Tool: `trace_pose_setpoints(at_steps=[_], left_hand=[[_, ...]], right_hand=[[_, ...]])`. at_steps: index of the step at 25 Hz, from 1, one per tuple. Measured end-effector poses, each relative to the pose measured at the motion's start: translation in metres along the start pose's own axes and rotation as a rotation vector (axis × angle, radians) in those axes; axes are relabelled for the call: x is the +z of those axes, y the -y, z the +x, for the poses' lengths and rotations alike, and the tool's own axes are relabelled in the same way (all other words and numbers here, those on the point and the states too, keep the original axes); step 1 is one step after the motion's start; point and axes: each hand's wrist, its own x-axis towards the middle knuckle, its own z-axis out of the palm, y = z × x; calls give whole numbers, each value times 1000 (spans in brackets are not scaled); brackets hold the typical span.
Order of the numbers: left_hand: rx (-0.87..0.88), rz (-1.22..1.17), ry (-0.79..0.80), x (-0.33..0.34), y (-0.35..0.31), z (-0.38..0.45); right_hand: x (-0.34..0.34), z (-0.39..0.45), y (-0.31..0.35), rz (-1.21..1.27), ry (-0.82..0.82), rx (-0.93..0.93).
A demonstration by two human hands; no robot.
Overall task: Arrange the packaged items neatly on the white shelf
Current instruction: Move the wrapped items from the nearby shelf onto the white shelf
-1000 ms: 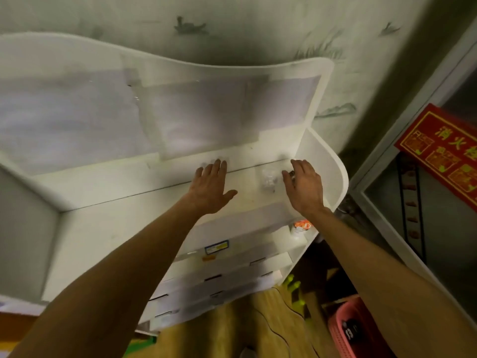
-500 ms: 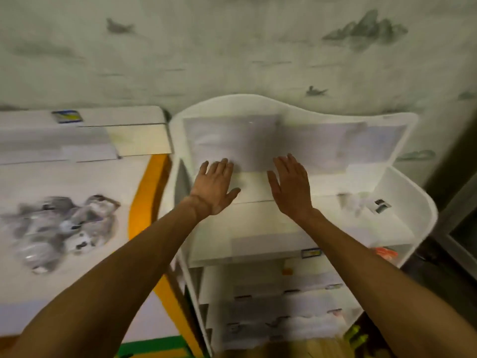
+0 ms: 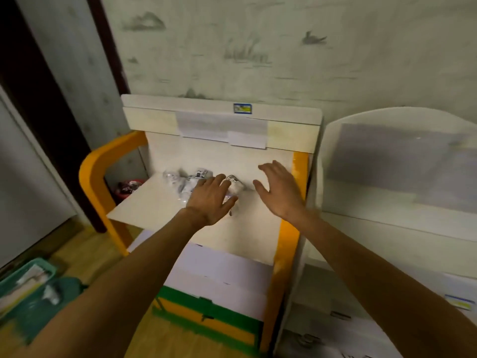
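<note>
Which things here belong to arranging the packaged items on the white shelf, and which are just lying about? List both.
Belong to the job:
- packaged items, piled on the orange-edged shelf
- white shelf, on the right
- left hand, over the pile
- right hand, open beside it

Lying about:
- orange-edged shelf
- green basket on the floor
- red object behind the shelf

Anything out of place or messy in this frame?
Yes: the packaged items lie in a loose jumble on the orange-framed shelf, not on the white shelf. Left hand reaches over them.
</note>
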Motion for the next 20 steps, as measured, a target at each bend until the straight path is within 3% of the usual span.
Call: trace_pose_setpoints(at_steps=[10,15,20], left_hand=[[-222,60,147,42,131,-13],[-214,128,271,72,189,28],[-200,18,293,107,220,78]], right_hand=[[132,56,28,-79,315,-90],[189,113,23,-48,415,21],[235,160,17,-34,457,58]])
